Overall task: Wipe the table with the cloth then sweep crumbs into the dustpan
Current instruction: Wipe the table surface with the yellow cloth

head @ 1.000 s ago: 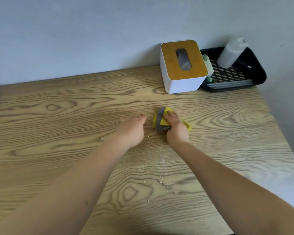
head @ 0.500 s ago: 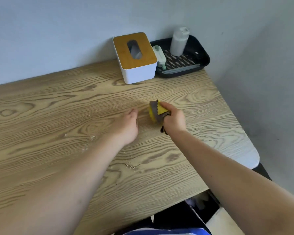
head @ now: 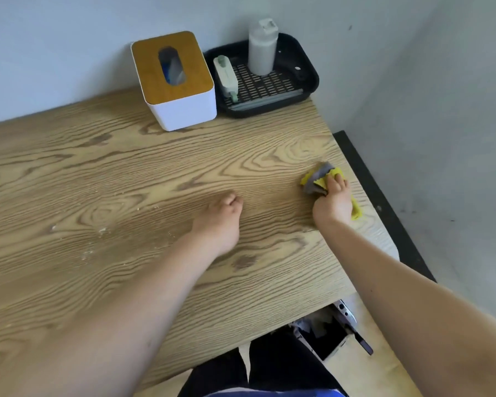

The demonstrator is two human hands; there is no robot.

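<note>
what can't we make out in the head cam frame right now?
- Dustpan: nowhere in the head view.
- Cloth: part hidden under the right hand gripping it.
- Left hand: fingers curled away from the camera, so contact with the table is unclear.
- Crumbs: too small to count.
- Tissue box: contents in shadow.

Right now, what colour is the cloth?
Yellow and grey cloth, head view.
</note>
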